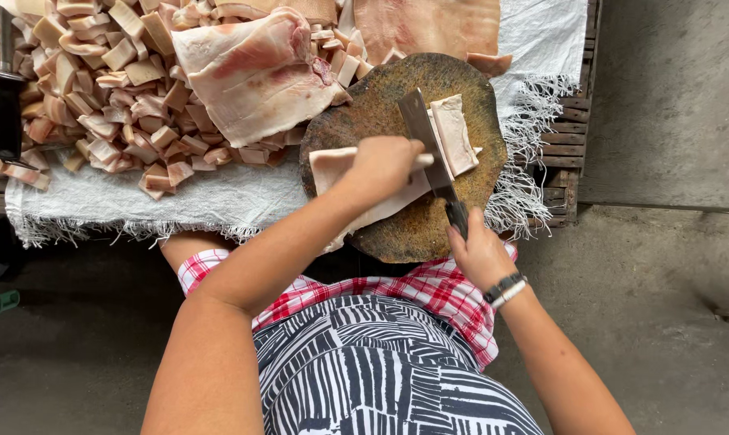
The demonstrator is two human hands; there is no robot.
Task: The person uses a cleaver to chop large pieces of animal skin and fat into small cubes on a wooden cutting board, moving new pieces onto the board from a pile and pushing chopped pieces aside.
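Right hand [479,254]: closed around dark handle of cleaver [430,145], blade laid edge-down across pork slab [364,181], between slab and cut strip [455,133] just beside it. Banded wrist.

Left hand [383,165]: fingers curled, pressing down on slab, knuckles close against flat of blade.

Slab: pale, skin-on, lying across round wooden chopping block [405,234], near edge overhanging slightly.

Block: dark, worn, seated on white fringed cloth [219,197] over slatted wooden pallet [570,137].

Behind block: large uncut slab [256,72], another flat piece [425,28].

Left portion of cloth: heap of cubed pork pieces [99,80], second black-handled knife [6,105] at far left edge.

Foreground: red checked cloth [437,290], striped black-and-white apron [381,362].
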